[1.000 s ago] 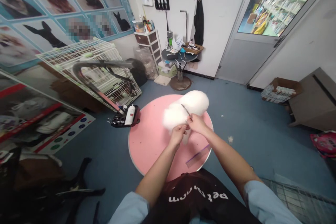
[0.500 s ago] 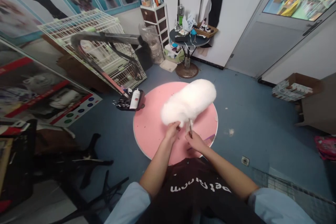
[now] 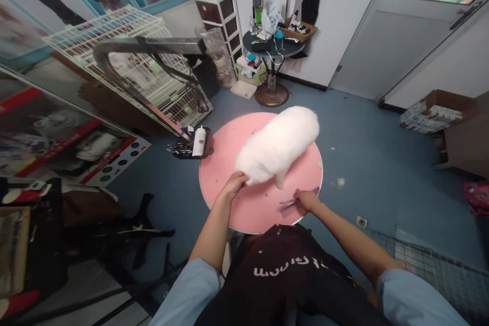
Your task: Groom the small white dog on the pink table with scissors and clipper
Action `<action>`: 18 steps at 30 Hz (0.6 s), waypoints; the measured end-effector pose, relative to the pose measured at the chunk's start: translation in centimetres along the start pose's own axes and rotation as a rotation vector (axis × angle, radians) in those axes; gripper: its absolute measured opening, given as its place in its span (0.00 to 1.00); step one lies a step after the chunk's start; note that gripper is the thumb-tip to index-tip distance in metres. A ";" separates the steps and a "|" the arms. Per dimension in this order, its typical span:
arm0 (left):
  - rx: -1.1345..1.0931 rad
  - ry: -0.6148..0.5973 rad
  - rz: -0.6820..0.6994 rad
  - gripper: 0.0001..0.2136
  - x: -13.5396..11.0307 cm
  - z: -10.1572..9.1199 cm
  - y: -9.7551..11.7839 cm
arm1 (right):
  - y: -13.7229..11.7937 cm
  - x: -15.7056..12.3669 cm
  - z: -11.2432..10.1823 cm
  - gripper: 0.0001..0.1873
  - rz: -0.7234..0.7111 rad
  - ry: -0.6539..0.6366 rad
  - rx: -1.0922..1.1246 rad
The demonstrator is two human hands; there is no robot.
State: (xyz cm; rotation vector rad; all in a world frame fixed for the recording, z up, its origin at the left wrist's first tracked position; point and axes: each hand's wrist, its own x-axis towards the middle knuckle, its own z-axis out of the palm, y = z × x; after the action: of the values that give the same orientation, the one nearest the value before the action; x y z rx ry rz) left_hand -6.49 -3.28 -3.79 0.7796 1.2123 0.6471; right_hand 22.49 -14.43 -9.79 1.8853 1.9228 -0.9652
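A fluffy white dog (image 3: 278, 142) stands on the round pink grooming table (image 3: 217, 163). At the dog's near left end, my left hand (image 3: 234, 184) has its fingers closed on the fur, though the exact part under them is hard to make out. My right hand (image 3: 307, 200) grips slim metal scissors (image 3: 287, 201), apart from the dog, with the blades pointing left over the table. Below the blades lies a purple comb (image 3: 289, 210), partly covered by that hand.
A black tool holder (image 3: 181, 148) with a white bottle (image 3: 199, 141) is fixed at the table's left edge. Above it bends a dark grooming arm (image 3: 153, 46). Wire cages (image 3: 114, 25) stand behind, and a small round table (image 3: 248, 43) with supplies is farther back.
My right hand has drawn the scissors away from the dog, rightward and down over the comb. My left hand has shifted left with the dog's end. The camera view has tilted slightly.
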 end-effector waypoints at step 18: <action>0.052 -0.080 0.131 0.12 -0.2 0.5 0.1 | -6.9 -3.3 1.9 0.15 -0.156 0.410 0.934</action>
State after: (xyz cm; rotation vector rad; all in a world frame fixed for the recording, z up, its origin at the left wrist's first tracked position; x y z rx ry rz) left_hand -6.07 -3.49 -3.52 0.9257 1.1160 0.6868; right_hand 15.76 -17.72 -7.34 2.5983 2.0340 -1.8913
